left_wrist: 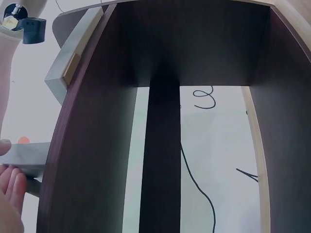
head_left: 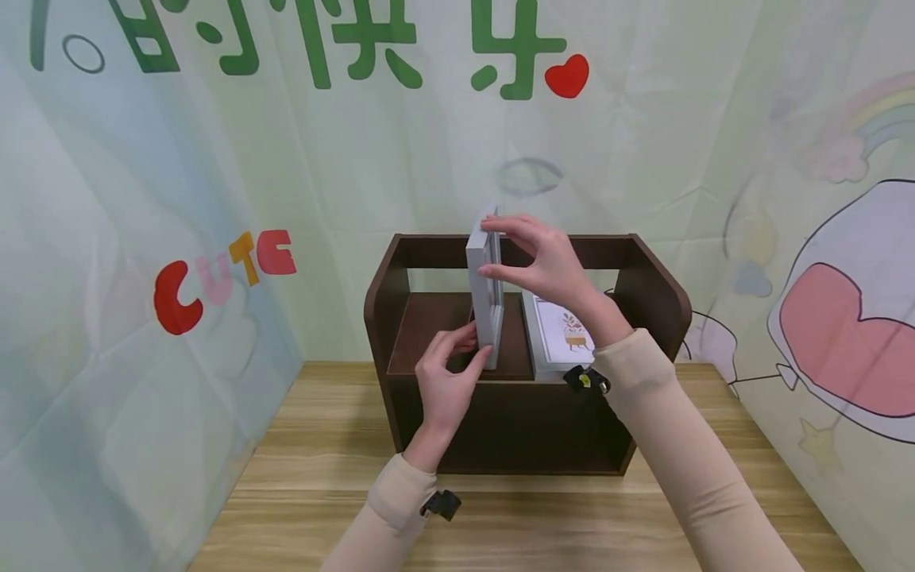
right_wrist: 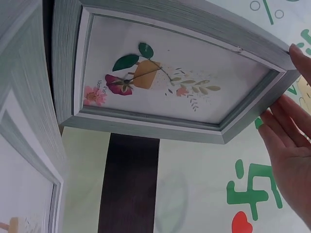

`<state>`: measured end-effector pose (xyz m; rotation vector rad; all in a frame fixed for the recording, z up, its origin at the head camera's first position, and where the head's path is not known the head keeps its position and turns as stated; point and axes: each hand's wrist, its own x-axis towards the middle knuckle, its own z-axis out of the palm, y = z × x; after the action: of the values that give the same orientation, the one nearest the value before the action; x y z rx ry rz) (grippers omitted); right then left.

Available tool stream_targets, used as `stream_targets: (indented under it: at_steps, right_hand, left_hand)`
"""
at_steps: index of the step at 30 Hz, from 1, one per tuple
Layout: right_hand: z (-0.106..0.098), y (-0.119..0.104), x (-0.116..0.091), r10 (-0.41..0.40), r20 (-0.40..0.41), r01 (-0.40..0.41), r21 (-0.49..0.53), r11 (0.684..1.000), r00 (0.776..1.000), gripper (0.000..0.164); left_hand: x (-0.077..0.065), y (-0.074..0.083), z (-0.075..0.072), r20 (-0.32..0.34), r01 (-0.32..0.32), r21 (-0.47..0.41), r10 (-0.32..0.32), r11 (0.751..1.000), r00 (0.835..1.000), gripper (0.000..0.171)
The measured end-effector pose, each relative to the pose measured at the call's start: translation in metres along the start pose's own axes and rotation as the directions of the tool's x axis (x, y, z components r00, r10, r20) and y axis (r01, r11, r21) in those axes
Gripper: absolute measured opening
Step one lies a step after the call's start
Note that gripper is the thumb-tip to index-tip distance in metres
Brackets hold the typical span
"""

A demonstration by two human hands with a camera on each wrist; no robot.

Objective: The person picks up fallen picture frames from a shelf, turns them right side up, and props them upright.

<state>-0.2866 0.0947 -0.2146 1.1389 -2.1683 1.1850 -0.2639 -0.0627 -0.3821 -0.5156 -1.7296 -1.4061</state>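
A grey picture frame (head_left: 476, 274) stands on edge, upright on the upper shelf of a dark brown desk shelf (head_left: 429, 326). Behind its glass, in the right wrist view, are a dark red pressed rose (right_wrist: 117, 85) with green leaves and a pink flower (right_wrist: 95, 95). My right hand (head_left: 539, 258) grips the top end of the frame between thumb and fingers. Down at the bottom end, the thumb and fingers of my left hand (head_left: 446, 385) pinch the frame's edge. A second grey picture frame (head_left: 538, 349) rests on the shelf at right, partly behind my right forearm.
The shelf unit stands on a wood-grain table (head_left: 322, 429), with an open compartment (head_left: 515, 429) below. A back rail (head_left: 429, 251) runs along its top. Printed cloth (head_left: 357, 167) hangs behind and at both sides. Small dark devices (head_left: 442, 504) sit on both wrists.
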Motion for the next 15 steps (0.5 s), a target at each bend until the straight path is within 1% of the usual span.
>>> stream_targets:
  at_steps: [6, 9, 10, 15]
  right_hand:
    - [-0.004, 0.002, 0.001, -0.009, 0.031, 0.007, 0.036, 0.999, 0.999, 0.052]
    - [-0.006, 0.003, 0.001, -0.014, 0.045, 0.011, 0.051, 0.999, 0.999, 0.051]
    - [-0.006, 0.003, 0.001, -0.016, 0.048, 0.013, 0.054, 0.998, 0.999, 0.051]
    - [-0.008, 0.007, 0.002, -0.022, 0.070, 0.018, 0.055, 0.998, 0.997, 0.051]
  left_hand:
    - [0.001, 0.002, -0.001, 0.053, -0.005, -0.004, 0.005, 1.000, 0.999, 0.035]
    - [0.002, 0.006, -0.002, 0.073, -0.002, -0.007, 0.002, 1.000, 0.997, 0.036]
    - [0.002, 0.009, -0.002, 0.078, 0.001, -0.014, 0.000, 1.000, 0.997, 0.036]
    - [0.006, 0.032, -0.004, 0.098, 0.002, -0.037, 0.002, 0.999, 0.995, 0.035]
